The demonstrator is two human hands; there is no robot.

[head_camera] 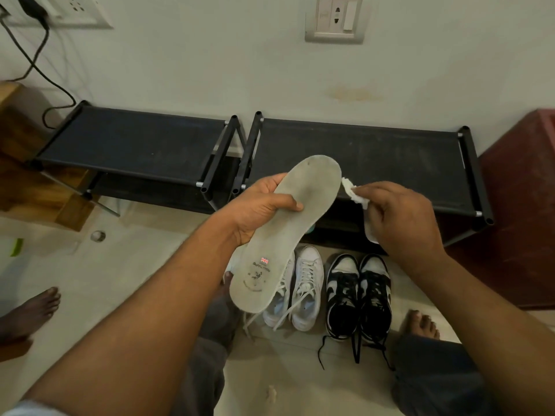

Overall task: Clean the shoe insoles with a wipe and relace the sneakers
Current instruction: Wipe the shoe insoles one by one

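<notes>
Held up at the centre of the view: a grey insole (288, 235), printed face upward, with the toe end toward 1 o'clock and the heel end toward 7 o'clock. Gripped around its middle by the left hand (261, 211), forearm from 8 o'clock, with the thumb laid across the upper face and the other fingers curled behind the far edge. At 3 o'clock of the toe end, the right hand (402, 214), with fingertips bunched together and pinching a white wipe (353, 193). Tip of the wipe right at the edge of the insole; touching or only very near, impossible to tell. Loose tail of the wipe hanging below the palm toward 6 o'clock.

On the floor at 6 o'clock of the insole, a pair of white sneakers (309, 283), partly hidden behind the heel end, toes toward 12 o'clock, white laces loose and trailing toward 7 o'clock. Just beside, at their 3 o'clock, a pair of black-and-white sneakers (359, 295), with black laces trailing on the floor toward 6 o'clock.

Behind both pairs, at 12 o'clock, two black shoe racks (132, 145) side by side against the wall. Higher on the wall, a socket plate (335, 19).
</notes>
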